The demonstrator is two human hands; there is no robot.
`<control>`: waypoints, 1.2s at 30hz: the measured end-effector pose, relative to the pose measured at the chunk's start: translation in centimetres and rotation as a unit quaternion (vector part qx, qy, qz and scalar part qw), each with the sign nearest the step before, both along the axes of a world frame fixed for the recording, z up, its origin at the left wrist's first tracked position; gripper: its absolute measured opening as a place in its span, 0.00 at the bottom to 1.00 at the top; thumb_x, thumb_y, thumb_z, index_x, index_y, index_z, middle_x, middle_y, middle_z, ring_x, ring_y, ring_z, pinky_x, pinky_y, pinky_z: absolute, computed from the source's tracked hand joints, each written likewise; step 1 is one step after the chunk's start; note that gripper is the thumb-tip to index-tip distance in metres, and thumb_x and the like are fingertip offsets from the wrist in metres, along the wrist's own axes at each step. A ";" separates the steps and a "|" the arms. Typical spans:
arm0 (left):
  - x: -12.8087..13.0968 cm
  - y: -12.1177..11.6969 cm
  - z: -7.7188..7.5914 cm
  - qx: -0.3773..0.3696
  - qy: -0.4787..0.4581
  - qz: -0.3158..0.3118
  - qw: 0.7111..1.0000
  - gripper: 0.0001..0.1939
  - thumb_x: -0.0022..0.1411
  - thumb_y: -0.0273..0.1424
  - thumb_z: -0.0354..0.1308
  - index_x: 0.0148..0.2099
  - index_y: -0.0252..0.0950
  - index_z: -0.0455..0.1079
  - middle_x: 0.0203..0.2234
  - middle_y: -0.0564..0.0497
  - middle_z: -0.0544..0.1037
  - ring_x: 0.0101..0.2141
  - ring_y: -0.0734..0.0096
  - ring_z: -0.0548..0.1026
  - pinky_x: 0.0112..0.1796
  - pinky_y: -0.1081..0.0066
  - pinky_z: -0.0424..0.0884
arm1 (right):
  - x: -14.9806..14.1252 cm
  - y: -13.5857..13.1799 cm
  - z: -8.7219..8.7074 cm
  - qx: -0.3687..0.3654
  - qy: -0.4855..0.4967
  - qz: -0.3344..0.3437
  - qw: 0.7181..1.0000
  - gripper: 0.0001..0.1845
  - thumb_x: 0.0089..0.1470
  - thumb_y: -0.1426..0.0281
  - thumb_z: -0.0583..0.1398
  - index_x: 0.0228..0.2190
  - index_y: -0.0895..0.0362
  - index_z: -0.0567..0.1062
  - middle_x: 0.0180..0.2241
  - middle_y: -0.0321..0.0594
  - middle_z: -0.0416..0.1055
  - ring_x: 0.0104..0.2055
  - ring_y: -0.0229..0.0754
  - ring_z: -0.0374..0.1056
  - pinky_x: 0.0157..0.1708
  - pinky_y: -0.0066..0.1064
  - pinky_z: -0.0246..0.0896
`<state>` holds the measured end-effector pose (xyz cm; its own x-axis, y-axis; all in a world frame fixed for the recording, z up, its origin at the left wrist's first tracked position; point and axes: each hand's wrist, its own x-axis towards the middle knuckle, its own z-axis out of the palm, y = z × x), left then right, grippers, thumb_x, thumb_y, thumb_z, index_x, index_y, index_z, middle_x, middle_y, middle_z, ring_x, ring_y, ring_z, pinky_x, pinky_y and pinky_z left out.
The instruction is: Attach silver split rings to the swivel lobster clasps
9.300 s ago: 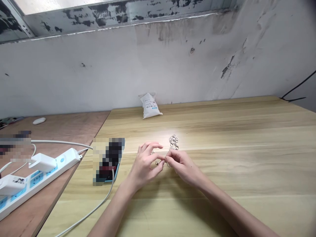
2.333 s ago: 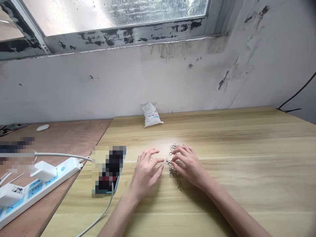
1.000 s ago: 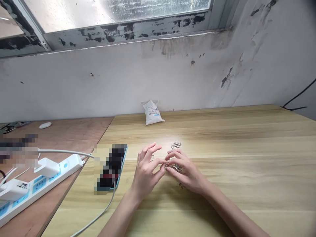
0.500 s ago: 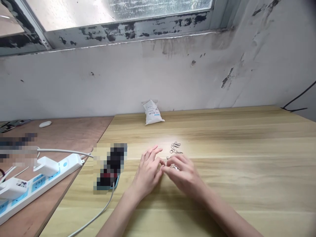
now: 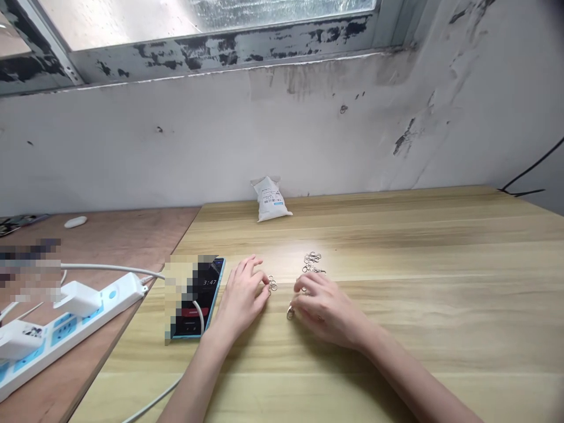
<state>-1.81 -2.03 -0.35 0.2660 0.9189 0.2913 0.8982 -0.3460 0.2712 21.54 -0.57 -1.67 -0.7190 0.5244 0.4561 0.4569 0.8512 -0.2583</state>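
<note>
My left hand [image 5: 244, 294] rests low over the table, with thumb and index finger closed at the left edge of a little group of metal split rings [image 5: 272, 284]. They seem to pinch one ring, though its edge is mostly covered. My right hand [image 5: 328, 310] is curled, its fingertips on a silvery swivel clasp [image 5: 290, 312] whose rounded end sticks out to the left. More metal shows under those fingers, largely hidden by the hand. Just beyond it lies a loose pile of similar clasps [image 5: 312, 259].
A phone [image 5: 210, 294] with a white cable lies left of my left hand. Further left, a white power strip [image 5: 117, 294] with plugged-in chargers sits on a brown board. A white labelled packet [image 5: 271, 202] stands by the wall at the back of the wooden table [image 5: 418, 264].
Half a second ago my hands met at the fingertips. Now my left hand has moved left to the split rings, uncovering them, while my right hand stays near the clasps.
</note>
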 end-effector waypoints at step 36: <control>2.1 -0.6 -0.4 -0.032 -0.094 -0.074 0.992 0.04 0.64 0.28 0.53 0.38 0.39 0.69 0.52 0.45 0.70 0.59 0.55 0.61 0.56 0.51 0.64 | 2.4 1.8 0.0 -0.090 -0.077 -0.158 0.980 0.03 0.55 0.68 0.63 0.30 0.53 0.78 0.31 0.38 0.72 0.34 0.42 0.67 0.34 0.33 0.57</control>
